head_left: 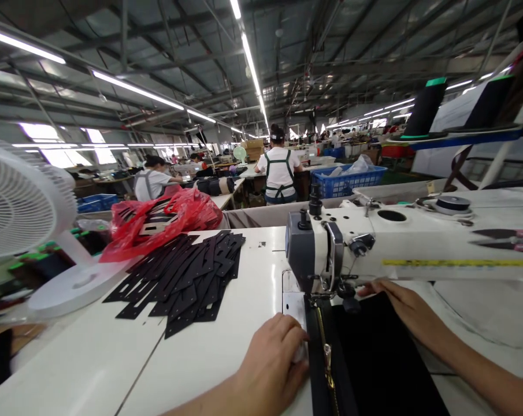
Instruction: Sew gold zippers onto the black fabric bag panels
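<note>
Black fabric [382,358] with a gold-toothed zipper [324,341] along its left side lies under the needle area of a white sewing machine [417,242]. The zipper's metal pull [327,355] hangs between the needle and the near edge. My left hand [274,358] is closed at the fabric's left edge, fingers curled and their tips partly hidden. On the other side, my right hand [400,303] holds the fabric's far right edge close to the presser foot; its thumb is hidden by the cloth.
Black strips with slots [196,277] lie piled left of the machine, beside a red plastic bag [166,216] and a white fan [31,202]. Pink-handled snips [504,238] rest on the machine. Thread cones [423,110] stand at right. Co-workers [279,170] sit ahead.
</note>
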Tool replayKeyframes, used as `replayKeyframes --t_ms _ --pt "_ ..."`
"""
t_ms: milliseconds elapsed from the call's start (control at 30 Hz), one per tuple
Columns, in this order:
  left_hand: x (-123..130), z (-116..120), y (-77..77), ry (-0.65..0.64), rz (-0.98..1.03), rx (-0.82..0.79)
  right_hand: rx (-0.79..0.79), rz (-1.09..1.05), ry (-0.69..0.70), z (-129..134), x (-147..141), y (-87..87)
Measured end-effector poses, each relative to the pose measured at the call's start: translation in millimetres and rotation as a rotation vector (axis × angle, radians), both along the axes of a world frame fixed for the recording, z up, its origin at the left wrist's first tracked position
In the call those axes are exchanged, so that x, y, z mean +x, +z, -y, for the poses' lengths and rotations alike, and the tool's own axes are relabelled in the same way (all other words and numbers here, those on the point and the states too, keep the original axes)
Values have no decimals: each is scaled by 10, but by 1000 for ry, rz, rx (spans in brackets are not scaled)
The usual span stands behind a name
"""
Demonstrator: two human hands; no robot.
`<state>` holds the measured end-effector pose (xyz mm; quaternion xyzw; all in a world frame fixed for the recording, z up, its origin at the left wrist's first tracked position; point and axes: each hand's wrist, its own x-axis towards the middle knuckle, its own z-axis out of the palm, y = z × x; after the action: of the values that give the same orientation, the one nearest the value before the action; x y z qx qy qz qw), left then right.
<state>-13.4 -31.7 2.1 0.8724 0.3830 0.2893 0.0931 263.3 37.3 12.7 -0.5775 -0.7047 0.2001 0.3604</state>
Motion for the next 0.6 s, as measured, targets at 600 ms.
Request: replayKeyframes --t_ms 600 --pt "161 -204 38 -41 -271 204 94 123 33 32 49 -44"
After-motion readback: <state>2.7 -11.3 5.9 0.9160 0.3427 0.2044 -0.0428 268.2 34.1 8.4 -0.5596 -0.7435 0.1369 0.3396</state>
